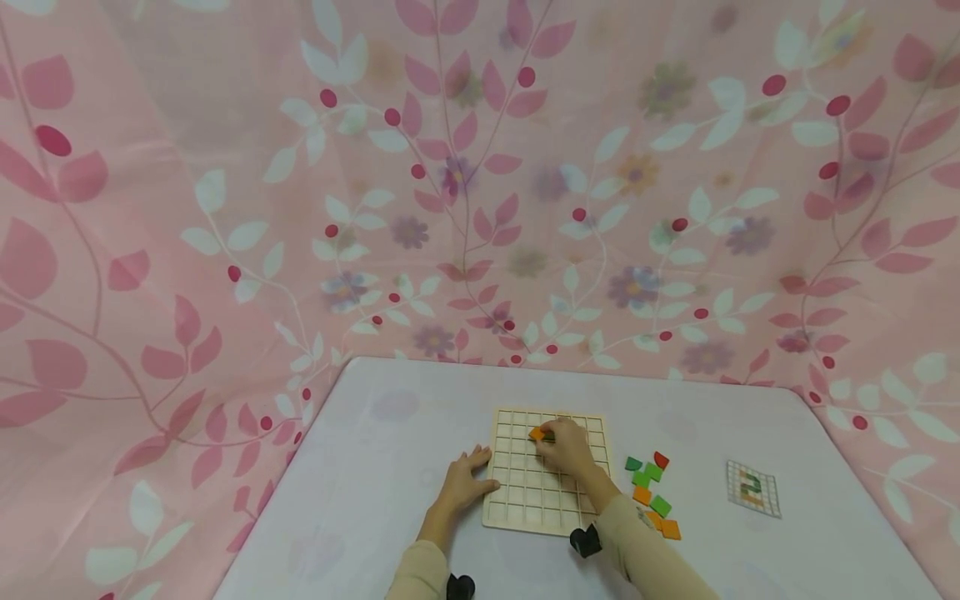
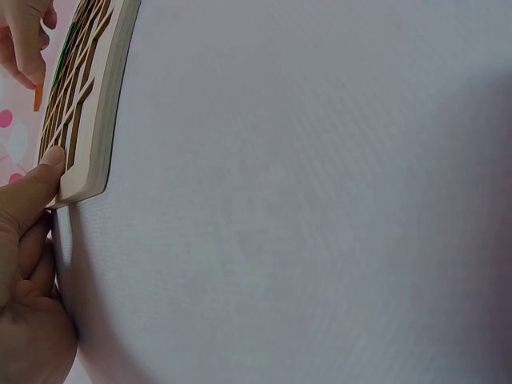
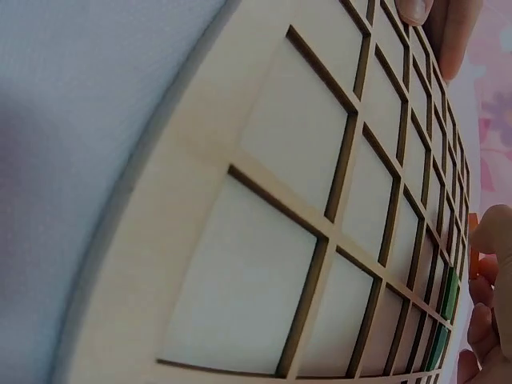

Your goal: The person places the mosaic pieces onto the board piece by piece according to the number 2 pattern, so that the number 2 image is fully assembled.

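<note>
A pale wooden grid board (image 1: pixel 525 504) lies on the white table. My left hand (image 1: pixel 459 485) is at its left side, thumb resting on the frame and the other fingers spread along the edge. In the left wrist view that thumb (image 2: pixel 53 157) presses near a corner of the board. Over the far rows, my right hand (image 1: pixel 568 450) pinches an orange tile (image 1: pixel 536 434) between thumb and fingertips. The tile stands on edge in the left wrist view, close above the grid. Green tiles (image 3: pixel 450 294) sit in cells beside the right fingers.
Right of the board lie several loose tiles, among them a red rounded piece (image 1: pixel 661 459), a green square (image 1: pixel 661 506) and an orange square (image 1: pixel 671 530). Farther right is a gridded pattern card (image 1: pixel 753 489). A pink floral curtain (image 1: pixel 480 208) hangs behind the table (image 1: pixel 360 475).
</note>
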Tool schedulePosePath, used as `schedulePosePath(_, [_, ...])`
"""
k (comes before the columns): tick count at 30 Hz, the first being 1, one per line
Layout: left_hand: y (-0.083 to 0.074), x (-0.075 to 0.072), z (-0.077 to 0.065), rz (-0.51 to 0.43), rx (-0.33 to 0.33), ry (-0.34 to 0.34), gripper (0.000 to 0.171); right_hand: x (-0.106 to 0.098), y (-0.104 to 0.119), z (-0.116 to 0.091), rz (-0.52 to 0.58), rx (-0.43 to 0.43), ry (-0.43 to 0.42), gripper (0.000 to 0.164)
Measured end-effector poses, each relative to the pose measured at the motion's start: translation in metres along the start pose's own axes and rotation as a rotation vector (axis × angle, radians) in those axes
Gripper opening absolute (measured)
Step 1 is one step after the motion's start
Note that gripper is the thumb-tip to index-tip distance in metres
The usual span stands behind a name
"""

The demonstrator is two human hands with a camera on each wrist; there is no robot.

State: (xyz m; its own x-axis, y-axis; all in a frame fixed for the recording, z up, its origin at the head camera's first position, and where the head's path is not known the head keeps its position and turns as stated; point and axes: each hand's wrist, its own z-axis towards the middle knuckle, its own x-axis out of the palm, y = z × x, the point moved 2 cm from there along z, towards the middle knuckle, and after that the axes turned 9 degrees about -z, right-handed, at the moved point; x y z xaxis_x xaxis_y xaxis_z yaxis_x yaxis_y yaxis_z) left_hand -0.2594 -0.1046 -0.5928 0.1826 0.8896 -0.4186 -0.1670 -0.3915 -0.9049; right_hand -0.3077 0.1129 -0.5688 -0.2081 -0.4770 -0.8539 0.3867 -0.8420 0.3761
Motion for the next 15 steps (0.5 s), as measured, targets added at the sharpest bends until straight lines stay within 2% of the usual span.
schedulePosePath(8, [0.000, 0.000, 0.000, 0.006, 0.012, 0.000, 0.061, 0.009, 0.002, 0.006, -0.072, 0.009, 0.108, 0.020])
schedulePosePath(15, [0.000, -0.001, 0.001, 0.014, 0.028, -0.007, 0.061, 0.012, 0.004, 0.007, -0.118, -0.022, 0.100, 0.014])
